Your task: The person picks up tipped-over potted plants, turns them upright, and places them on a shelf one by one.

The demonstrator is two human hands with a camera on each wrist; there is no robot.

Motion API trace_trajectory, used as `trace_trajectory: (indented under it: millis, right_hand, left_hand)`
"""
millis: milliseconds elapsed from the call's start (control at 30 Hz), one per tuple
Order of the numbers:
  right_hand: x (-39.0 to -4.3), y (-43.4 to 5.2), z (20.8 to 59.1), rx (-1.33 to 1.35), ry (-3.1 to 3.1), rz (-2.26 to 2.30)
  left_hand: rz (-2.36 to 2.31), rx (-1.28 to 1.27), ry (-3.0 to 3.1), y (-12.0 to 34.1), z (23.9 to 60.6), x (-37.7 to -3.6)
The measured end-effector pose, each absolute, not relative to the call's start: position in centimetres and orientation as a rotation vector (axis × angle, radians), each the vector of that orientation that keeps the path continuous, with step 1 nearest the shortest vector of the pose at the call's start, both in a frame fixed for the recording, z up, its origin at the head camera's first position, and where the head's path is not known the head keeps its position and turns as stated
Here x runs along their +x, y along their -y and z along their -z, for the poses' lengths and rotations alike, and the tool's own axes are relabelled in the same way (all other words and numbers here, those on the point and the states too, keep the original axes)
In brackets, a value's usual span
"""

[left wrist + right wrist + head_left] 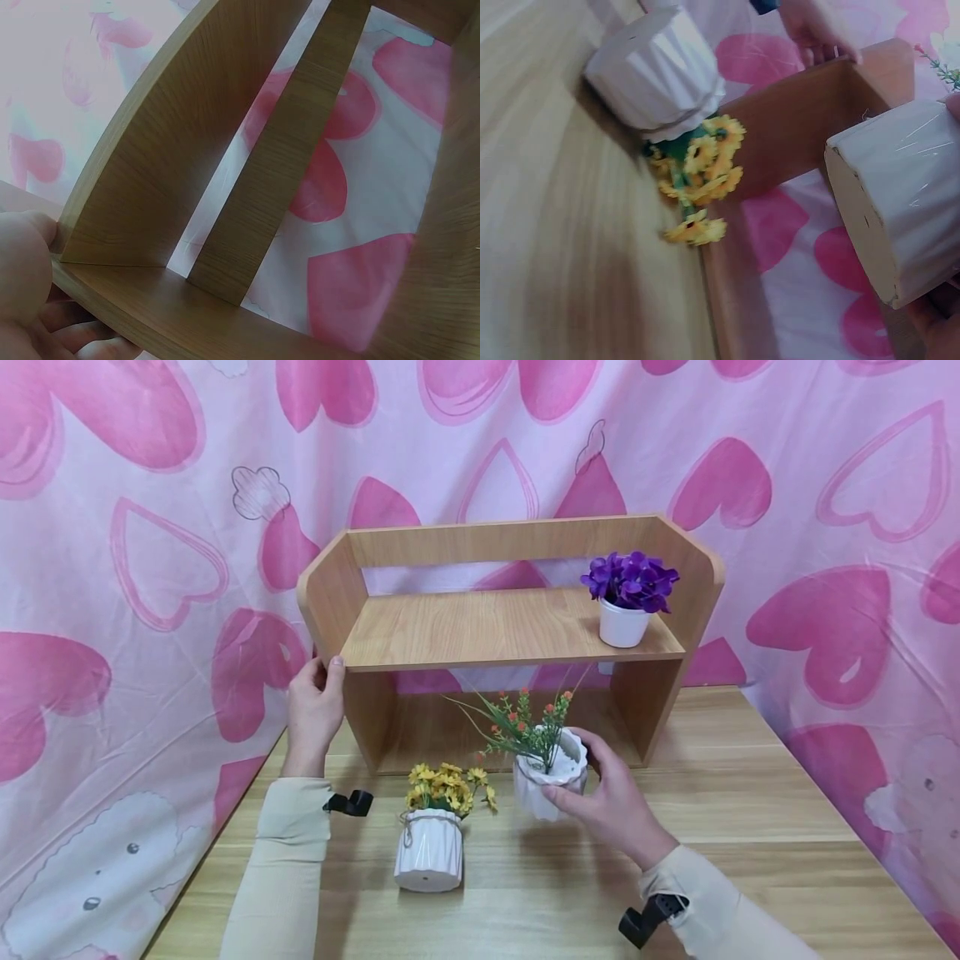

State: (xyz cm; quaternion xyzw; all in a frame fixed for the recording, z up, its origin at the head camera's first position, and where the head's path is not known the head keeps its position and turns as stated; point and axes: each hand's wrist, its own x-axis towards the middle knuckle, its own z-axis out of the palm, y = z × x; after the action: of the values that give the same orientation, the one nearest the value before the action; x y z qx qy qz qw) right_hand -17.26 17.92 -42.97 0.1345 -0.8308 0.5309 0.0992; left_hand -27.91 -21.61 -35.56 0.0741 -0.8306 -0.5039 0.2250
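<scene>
Head view: left hand [315, 706] grips the wooden shelf [495, 627] by its left side panel; right hand [611, 802] holds the white pot with red-flowered sprigs [547, 772] tilted, above the desk [750, 793]. Best kept upright, clear of the purple flower pot [626, 602]; shelf's left stretch is free. Left wrist: fingers [26, 262] wrap the panel edge. Right wrist: grip round the pot [900, 210], yellow flower pot [660, 75] near.

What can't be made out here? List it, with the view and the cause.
- Left hand fingers: head view, hidden behind the shelf side.
- Pot with red flowers: head view, its right side covered by the right hand; right wrist view, cut off by the edge.
- Purple flower pot: absent from both wrist views.
</scene>
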Motion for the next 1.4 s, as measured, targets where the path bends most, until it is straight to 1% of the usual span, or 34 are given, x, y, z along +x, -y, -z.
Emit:
trace_trajectory:
  millis: [333, 800, 1100, 1400]
  right_hand:
    - [-18.2, -17.7, 39.2, 0.420, 2.445, -1.514]
    - [-20.7, -17.7, 34.7, 0.476, 2.324, -1.520]
    - [-21.8, -17.8, 32.6, 0.463, 2.259, -1.617]
    - [-22.8, -17.9, 31.7, 0.465, 2.239, -1.627]
  left_hand:
    - [1.383, 0.195, 2.285, 21.6, 35.6, -27.9]
    - [1.375, 0.187, 2.273, 21.6, 35.7, -28.0]
    - [1.371, 0.220, 2.290, 21.6, 35.5, -27.8]
    - [1.398, 0.233, 2.305, 21.6, 35.5, -27.8]
